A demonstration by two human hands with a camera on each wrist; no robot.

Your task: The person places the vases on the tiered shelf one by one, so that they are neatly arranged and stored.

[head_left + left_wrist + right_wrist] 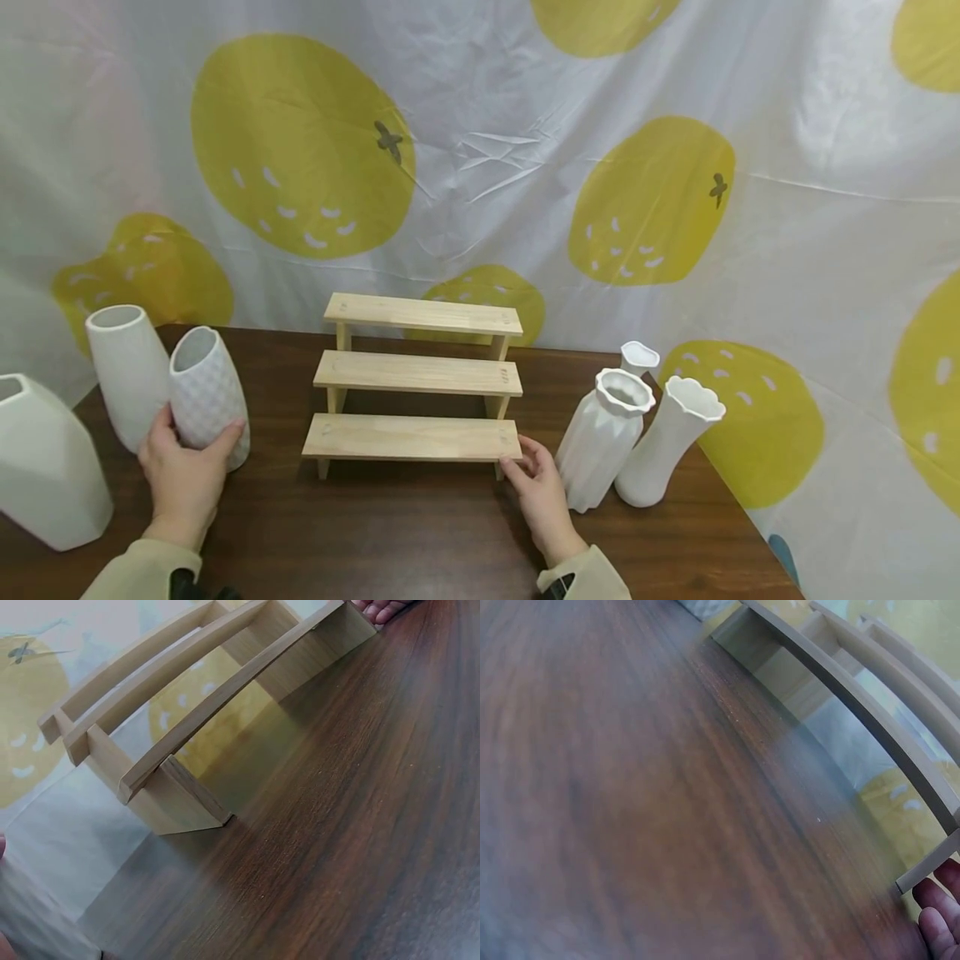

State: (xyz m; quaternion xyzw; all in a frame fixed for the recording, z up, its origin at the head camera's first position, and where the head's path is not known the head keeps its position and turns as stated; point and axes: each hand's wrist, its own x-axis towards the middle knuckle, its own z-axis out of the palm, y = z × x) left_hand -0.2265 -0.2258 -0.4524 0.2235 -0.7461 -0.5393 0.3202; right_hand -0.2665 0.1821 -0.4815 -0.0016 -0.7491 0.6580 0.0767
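Note:
A three-tier wooden display stand stands on the table, its steps facing me. At its left, my left hand grips a white diamond-textured vase low down, thumb on its right side and fingers on its left. This vase leans slightly. In the left wrist view only slivers of that hand and the vase show at the lower left. My right hand holds the right end of the lowest step, thumb at its front edge. The right wrist view has its fingers beside the stand's leg.
A tall white vase and an angular white vase stand at the left. On the right are a pleated white vase, a flared one and another partly hidden behind. A patterned curtain hangs behind the table.

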